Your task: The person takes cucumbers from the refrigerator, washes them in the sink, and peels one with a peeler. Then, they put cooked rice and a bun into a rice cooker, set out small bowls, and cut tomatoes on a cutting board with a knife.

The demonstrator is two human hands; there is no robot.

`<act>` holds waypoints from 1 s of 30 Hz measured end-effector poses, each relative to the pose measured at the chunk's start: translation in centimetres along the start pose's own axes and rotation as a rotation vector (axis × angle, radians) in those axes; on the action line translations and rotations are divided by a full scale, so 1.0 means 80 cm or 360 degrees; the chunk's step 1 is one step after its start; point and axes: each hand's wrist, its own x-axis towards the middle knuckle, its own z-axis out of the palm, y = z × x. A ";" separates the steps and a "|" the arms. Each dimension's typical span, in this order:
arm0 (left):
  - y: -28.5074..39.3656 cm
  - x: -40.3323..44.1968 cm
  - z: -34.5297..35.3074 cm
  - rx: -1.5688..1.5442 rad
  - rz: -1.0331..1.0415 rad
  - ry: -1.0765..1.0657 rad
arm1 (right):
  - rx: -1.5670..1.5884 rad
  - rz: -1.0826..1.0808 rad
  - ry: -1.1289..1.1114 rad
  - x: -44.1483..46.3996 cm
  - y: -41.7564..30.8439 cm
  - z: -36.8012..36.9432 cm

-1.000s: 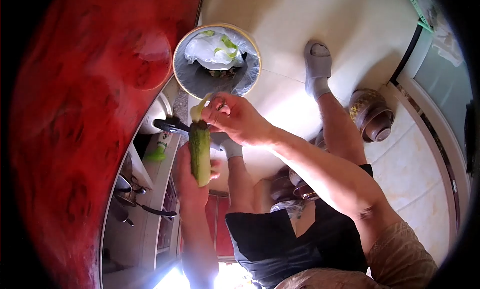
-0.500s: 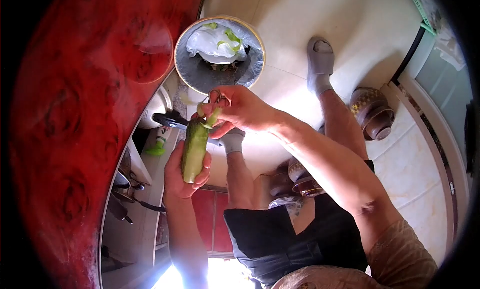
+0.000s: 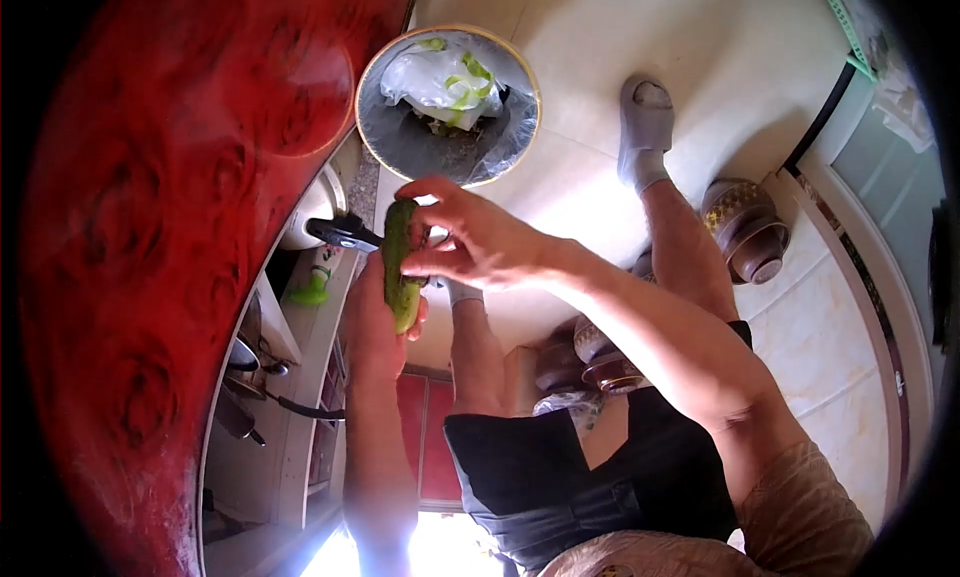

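A partly peeled green cucumber [image 3: 398,239] stands nearly upright in the head view, over the floor in front of me. My left hand [image 3: 372,299] is closed around its lower part, with fingertips showing at the right side. Against its upper right side is my right hand [image 3: 472,239], fingers curled around a small peeler [image 3: 437,236]. Most of the peeler is hidden by the fingers, and whether its blade touches the skin cannot be told. Dark green skin remains on the upper part, while the lower end is paler.
A lined trash bin [image 3: 530,127] with a white plastic bag [image 3: 425,77] and green peels [image 3: 475,69] stands just beyond my hands. The red tabletop [image 3: 150,227] is at left, above shelves with a black-handled pan [image 3: 345,233]. Brown pots [image 3: 745,232] stand at right.
The cucumber has turned, showing more dark skin. My right hand has shifted lower along its side. A loose strip of peel seen near the top earlier no longer shows there.
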 end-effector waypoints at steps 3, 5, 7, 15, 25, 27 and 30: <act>-0.003 -0.008 -0.011 0.0009 -0.0112 -0.0103 | 0.0526 0.0740 -0.0059 0.005 0.007 -0.019; -0.007 -0.009 -0.023 -0.0122 -0.0229 -0.0241 | 0.0819 0.0816 -0.0028 0.006 0.004 -0.024; -0.018 -0.008 -0.037 -0.0312 -0.0221 -0.0345 | 0.1044 0.1003 0.0092 0.008 -0.008 -0.030; -0.012 0.022 -0.006 -0.0774 -0.0145 -0.0136 | 0.0276 0.0276 -0.0205 -0.005 -0.002 0.004; -0.017 0.007 0.000 -0.0249 -0.0187 -0.0287 | -0.0077 0.0015 -0.0045 -0.004 0.024 -0.003; -0.020 0.001 -0.012 -0.0230 -0.0202 -0.0383 | 0.0310 0.0534 -0.0111 0.004 0.011 -0.019; -0.027 0.005 -0.037 -0.0253 -0.0248 -0.0468 | 0.0845 0.0706 0.0034 0.005 0.008 -0.013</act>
